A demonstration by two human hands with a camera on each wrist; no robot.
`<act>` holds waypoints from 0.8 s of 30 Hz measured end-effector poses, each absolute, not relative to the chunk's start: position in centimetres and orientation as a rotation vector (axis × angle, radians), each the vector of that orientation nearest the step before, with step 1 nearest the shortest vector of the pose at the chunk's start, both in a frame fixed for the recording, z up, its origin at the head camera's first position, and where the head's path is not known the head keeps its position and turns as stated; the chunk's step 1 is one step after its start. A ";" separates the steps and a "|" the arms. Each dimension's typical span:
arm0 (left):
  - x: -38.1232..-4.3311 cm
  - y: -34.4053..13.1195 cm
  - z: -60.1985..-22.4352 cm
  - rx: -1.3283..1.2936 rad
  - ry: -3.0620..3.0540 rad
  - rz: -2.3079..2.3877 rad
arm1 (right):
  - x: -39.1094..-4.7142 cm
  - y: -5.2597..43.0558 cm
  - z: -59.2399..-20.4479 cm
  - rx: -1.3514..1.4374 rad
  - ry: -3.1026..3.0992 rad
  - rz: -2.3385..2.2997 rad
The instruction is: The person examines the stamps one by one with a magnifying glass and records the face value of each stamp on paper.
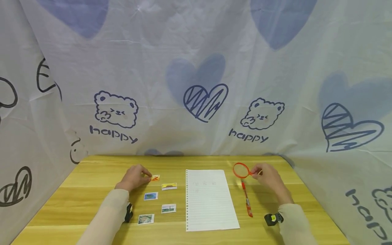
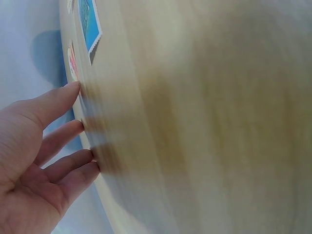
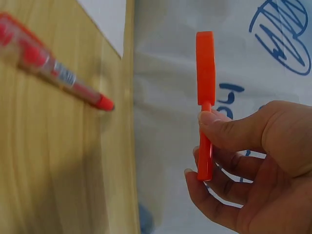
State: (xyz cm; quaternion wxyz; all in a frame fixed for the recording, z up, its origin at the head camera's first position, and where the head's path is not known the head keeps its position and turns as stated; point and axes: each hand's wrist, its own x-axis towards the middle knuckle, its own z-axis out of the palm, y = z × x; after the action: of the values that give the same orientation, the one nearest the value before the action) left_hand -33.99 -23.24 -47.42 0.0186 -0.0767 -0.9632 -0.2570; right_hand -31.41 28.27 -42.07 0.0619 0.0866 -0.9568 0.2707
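My left hand [image 1: 134, 177] rests at the back left of the table, its thumb at the edge of an orange-and-white stamp [image 1: 155, 178]. In the left wrist view, the fingers [image 2: 73, 161] are spread and loosely bent, their tips against the wood. By its handle, my right hand [image 1: 269, 177] pinches a red magnifying glass [image 3: 205, 68] between thumb and fingers, raised above the table. The round lens faces the head view, left of that hand. Nearest the left hand's stamp lie a yellow stamp [image 1: 169, 186] and a blue stamp [image 1: 151, 196].
Two more stamps, a landscape one [image 1: 168, 208] and a greenish one [image 1: 146, 219], lie nearer the front. A lined sheet of paper [image 1: 211, 211] with faint writing occupies the middle. Right of it lies a red pen [image 1: 247, 200]. A patterned cloth [image 1: 171, 136] hangs behind the table [image 1: 92, 177].
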 end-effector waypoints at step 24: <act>-33.8 -23.2 -47.4 -0.230 -2.995 -0.801 | -30.6 35.7 -45.2 0.219 -2.880 0.748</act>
State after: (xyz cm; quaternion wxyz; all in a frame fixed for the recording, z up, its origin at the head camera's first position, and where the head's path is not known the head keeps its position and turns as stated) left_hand -33.85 -23.17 -47.36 0.0165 -0.0741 -0.9632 -0.2577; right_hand -30.63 35.66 -45.18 0.0789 0.0731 -0.9623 0.2500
